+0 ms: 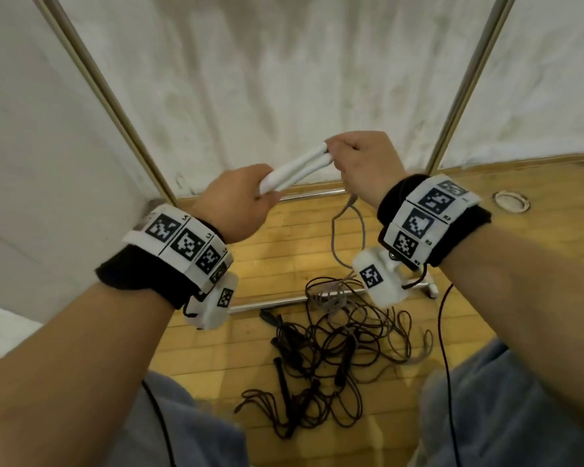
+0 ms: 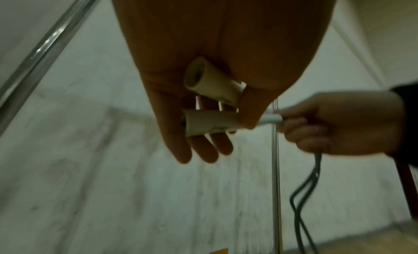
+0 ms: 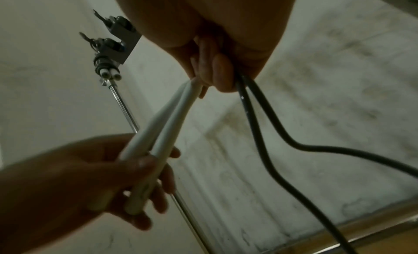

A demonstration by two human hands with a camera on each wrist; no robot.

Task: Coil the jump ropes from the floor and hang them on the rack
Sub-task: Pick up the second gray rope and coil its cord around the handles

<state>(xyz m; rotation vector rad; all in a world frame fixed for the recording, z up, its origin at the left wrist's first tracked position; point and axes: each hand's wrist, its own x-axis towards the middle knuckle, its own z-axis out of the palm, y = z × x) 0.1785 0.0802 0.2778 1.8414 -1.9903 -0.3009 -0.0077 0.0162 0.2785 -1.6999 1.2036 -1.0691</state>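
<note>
Two white jump-rope handles lie side by side between my hands at chest height. My left hand grips their butt ends with thumb and fingers. My right hand pinches the handles' thin tips, and its curled fingers also hold the grey cord. That cord hangs down in two strands to the floor. A tangled pile of dark jump ropes with black handles lies on the wooden floor below. The metal rack's posts rise on both sides.
The rack's base rails and a caster foot sit on the floor by the pile. A white cloth backdrop hangs behind the rack. A round floor fitting lies at right. My knees frame the pile.
</note>
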